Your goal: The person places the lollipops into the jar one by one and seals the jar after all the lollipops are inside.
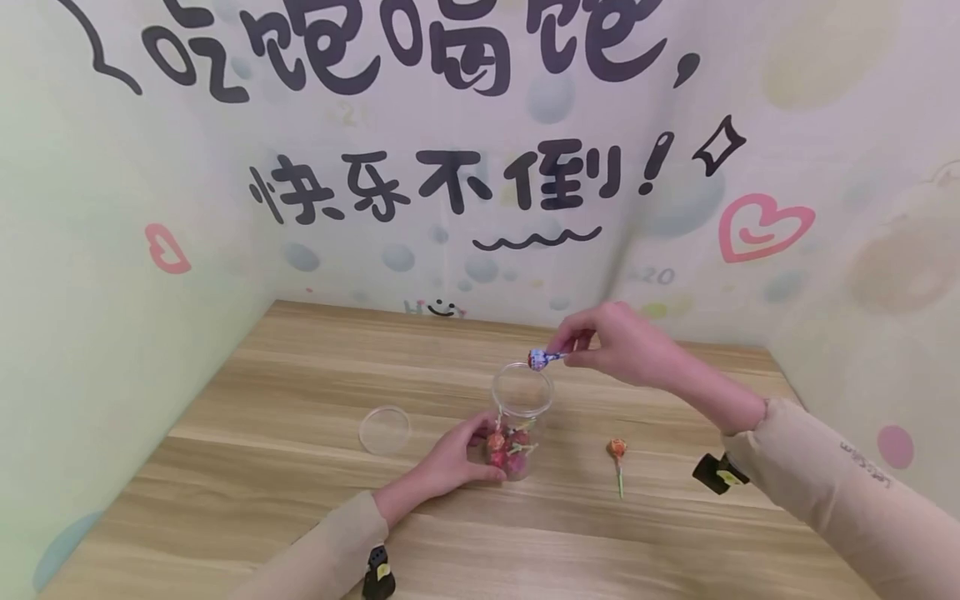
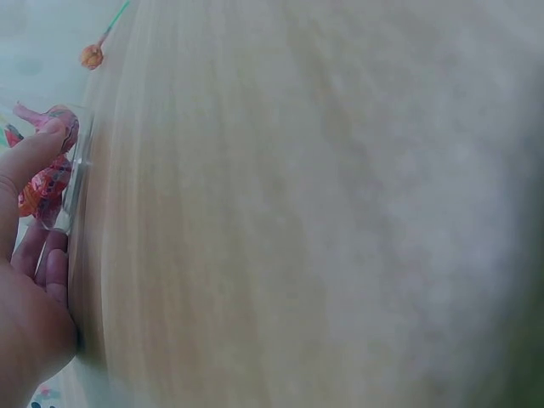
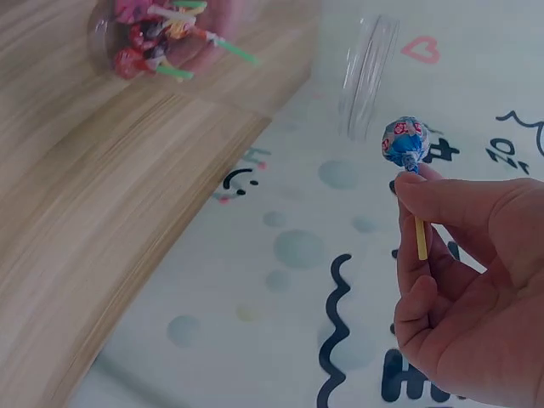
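A clear plastic jar (image 1: 522, 400) stands on the table with several wrapped lollipops (image 1: 516, 450) in its lower part. My left hand (image 1: 453, 454) grips the jar low down, thumb on the near side and fingers around the far side. Above the jar's open rim, my right hand (image 1: 618, 343) pinches a blue-wrapped lollipop (image 3: 405, 142) by its yellow stick, the candy end pointing left over the mouth. An orange lollipop (image 1: 617, 448) with a green stick lies on the table to the right of the jar.
A clear round lid (image 1: 385, 430) lies on the wooden table (image 1: 247, 467), left of the jar. Behind the table rises a printed wall (image 1: 450, 267) with black lettering, and further wall panels flank both sides.
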A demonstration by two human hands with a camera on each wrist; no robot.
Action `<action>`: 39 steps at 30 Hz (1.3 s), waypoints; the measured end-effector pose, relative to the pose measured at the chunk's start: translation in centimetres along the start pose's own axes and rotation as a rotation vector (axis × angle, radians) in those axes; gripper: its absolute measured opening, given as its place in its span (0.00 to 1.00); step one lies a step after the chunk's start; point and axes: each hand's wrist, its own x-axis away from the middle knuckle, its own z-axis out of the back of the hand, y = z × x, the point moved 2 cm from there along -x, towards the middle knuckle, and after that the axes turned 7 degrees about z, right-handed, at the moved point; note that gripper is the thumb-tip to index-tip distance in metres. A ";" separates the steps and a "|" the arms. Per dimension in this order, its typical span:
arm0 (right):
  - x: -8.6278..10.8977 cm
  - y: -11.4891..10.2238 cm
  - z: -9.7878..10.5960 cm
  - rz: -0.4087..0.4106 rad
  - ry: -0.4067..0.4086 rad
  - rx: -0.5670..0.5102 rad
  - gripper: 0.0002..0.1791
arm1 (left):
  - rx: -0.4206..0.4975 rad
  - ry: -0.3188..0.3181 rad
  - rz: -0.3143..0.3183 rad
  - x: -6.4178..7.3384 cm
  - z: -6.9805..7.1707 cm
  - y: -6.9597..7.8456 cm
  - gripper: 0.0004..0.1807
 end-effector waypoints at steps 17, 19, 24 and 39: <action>-1.0 -1.6 -3.3 0.103 -0.069 -0.101 0.10 | -0.006 -0.003 -0.012 0.0 0.1 0.3 0.38; -1.1 -1.6 -3.5 0.093 -0.075 -0.097 0.10 | -0.007 -0.002 -0.012 -0.1 0.1 0.2 0.37; -1.2 -1.7 -3.9 0.080 -0.082 -0.087 0.11 | -0.008 0.002 -0.014 -0.1 0.1 0.0 0.36; -1.3 -2.6 -4.4 0.106 -0.098 -0.028 0.11 | -0.022 -0.003 -0.032 -0.2 0.0 -0.1 0.33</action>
